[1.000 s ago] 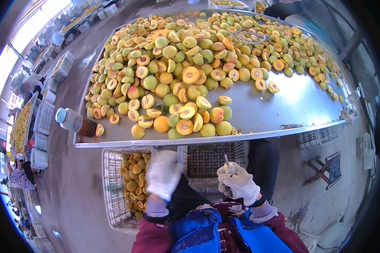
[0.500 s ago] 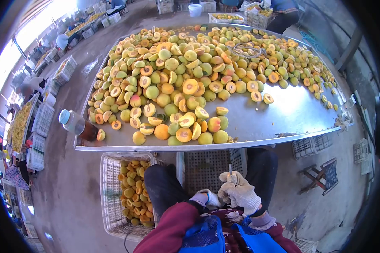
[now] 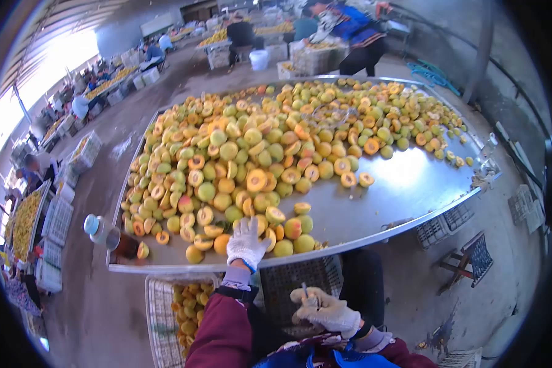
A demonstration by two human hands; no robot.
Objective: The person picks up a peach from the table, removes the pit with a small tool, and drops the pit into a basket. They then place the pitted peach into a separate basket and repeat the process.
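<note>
My left hand (image 3: 246,245), in a white knit glove, reaches over the table's near edge with its fingers stretched out onto the apricots (image 3: 227,150). Its fingertips touch the front of the heap; whether they grip a fruit is not clear. Many of the apricots are cut in half, and some show brown pits. My right hand (image 3: 328,311), in a worn glove, is low over my lap, closed around a thin tool (image 3: 305,288). Only the tool's short grey end sticks up, so its kind is hidden. The metal table (image 3: 380,211) has a raised rim.
A bottle of brown liquid (image 3: 110,236) stands at the table's left corner. Below are a white crate (image 3: 162,313) of apricot halves and a dark crate (image 3: 282,294). A folding stool (image 3: 469,260) is at right. Behind the table a person (image 3: 359,30) bends beside stacked crates.
My left hand has gone from my lap up and forward to the apricots at the table's front. The right hand, still around the tool, has shifted slightly down and left. The view has tilted up.
</note>
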